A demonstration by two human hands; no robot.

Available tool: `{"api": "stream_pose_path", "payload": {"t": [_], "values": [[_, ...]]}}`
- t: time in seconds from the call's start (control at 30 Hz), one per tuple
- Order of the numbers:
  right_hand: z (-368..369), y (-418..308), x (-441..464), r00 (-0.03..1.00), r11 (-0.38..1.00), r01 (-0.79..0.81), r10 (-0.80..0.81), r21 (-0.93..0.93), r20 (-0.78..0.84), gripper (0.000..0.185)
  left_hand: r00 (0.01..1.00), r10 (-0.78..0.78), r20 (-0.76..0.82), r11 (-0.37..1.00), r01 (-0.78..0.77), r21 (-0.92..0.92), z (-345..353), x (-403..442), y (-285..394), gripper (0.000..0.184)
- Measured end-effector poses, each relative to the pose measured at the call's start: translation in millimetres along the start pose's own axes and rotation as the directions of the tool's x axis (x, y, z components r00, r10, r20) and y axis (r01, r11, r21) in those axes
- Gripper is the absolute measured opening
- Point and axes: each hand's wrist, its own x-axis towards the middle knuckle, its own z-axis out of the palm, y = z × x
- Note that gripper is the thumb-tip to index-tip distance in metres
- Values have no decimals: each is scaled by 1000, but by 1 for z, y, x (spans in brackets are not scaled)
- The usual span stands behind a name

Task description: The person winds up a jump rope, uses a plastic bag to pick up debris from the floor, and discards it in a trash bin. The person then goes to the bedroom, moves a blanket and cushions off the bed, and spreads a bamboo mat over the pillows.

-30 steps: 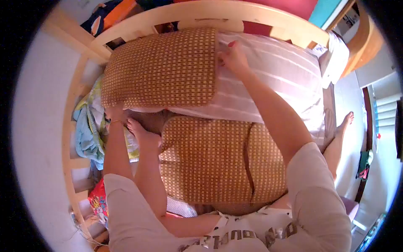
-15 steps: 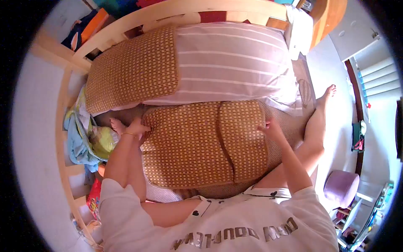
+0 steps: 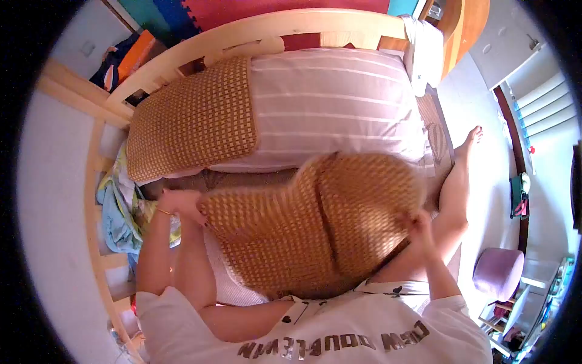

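Note:
A brown woven mat (image 3: 273, 230) with a dark strap across it is lifted and bent between my hands, its right part bulging and blurred. My left hand (image 3: 185, 205) grips its left edge, fingers closed on it. At the mat's right edge, my right hand (image 3: 417, 223) is closed on the border. Beyond lies a striped pillow (image 3: 339, 103), with a second woven mat (image 3: 194, 118) covering its left part.
A wooden bed rail (image 3: 303, 24) runs behind the pillow, with a white cloth (image 3: 424, 54) hanging over its right end. Crumpled blue and yellow bedding (image 3: 118, 212) lies at the left. A purple stool (image 3: 498, 273) stands at the right.
The near mat has gone from lying flat to being raised and bent. My right hand has moved right and a little down with its edge. My left hand has shifted slightly down and left.

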Motion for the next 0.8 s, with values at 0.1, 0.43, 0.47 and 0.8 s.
{"api": "stream_pose_path", "payload": {"t": [0.1,0.43,0.47,0.8], "values": [[-40,-81,54,954,979,-184,201,91,-224,22,978,-72,-197,994,54,-92,-47,-29,-19,41],[-82,-89,293,983,953,-56,104,297,-149,60,421,-360,-833,714,-451,-536,-193,34,49,50],[-82,-81,314,966,972,-81,132,222,-223,57,329,-338,-882,742,-483,-465,-199,67,30,48],[-76,28,328,948,965,-254,234,-69,-216,41,290,-451,-844,855,-131,-502,-124,174,-16,64]]}}
